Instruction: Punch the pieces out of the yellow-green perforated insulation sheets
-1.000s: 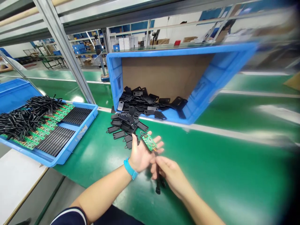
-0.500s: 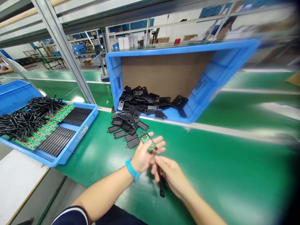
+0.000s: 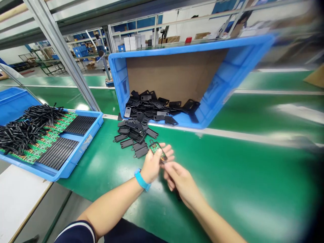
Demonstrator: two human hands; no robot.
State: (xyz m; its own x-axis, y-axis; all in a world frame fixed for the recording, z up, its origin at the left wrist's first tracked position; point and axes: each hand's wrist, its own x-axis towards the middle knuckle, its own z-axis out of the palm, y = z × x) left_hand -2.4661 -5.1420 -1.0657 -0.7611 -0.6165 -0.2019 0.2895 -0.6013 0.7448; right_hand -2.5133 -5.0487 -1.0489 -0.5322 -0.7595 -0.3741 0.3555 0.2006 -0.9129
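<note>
My left hand (image 3: 152, 165), with a blue wristband, holds a small green circuit board (image 3: 156, 148) between thumb and fingers; a black shell seems to lie under the board. My right hand (image 3: 181, 180) is closed just to the right of it, fingers pinched at the board's lower end where a black cable hangs, mostly hidden under the hand. Both hands hover over the green table (image 3: 227, 175), just in front of a heap of black plastic shells (image 3: 134, 133).
A blue crate (image 3: 227, 77) lies on its side at the back, spilling black shells. At the left a blue tray (image 3: 76, 158) holds green boards, black cables and rows of black parts. A metal post (image 3: 63, 57) stands behind the tray.
Both hands have shifted slightly forward towards the heap. My left thumb has closed down onto the board. My right hand moved up to the board, and the hanging cable end is now hidden.
</note>
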